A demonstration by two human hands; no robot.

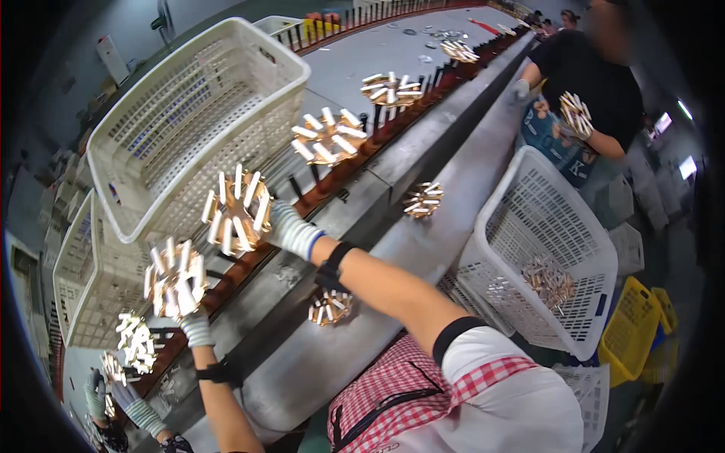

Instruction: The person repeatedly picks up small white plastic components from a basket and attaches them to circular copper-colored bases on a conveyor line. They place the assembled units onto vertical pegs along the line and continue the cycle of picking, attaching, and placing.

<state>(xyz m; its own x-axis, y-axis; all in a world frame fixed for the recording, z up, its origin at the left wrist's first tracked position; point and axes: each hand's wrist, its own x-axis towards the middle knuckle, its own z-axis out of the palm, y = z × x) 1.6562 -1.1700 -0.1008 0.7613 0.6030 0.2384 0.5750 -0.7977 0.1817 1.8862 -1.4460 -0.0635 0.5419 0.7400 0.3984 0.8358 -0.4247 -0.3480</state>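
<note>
My left hand (196,325), in a pale glove with a black wrist band above it, is closed on the lower edge of a copper-coloured round piece with white rods (175,281). My gloved right hand (293,226) grips the right edge of a second such round piece (237,210); the fingers of both hands are mostly hidden behind the pieces. Both pieces are over a brown rail with dark upright pegs (317,177). Just beyond my right hand, another round piece (329,137) sits on the pegs, with one more (391,90) farther along.
A large white basket (264,113) stands across the rail. On the metal ledge lie two round pieces (423,200). To my right, a white basket (544,174) holds loose pieces, beside a yellow crate (630,328). Another person (596,83) works ahead; another worker's gloved hands (128,400) are lower left.
</note>
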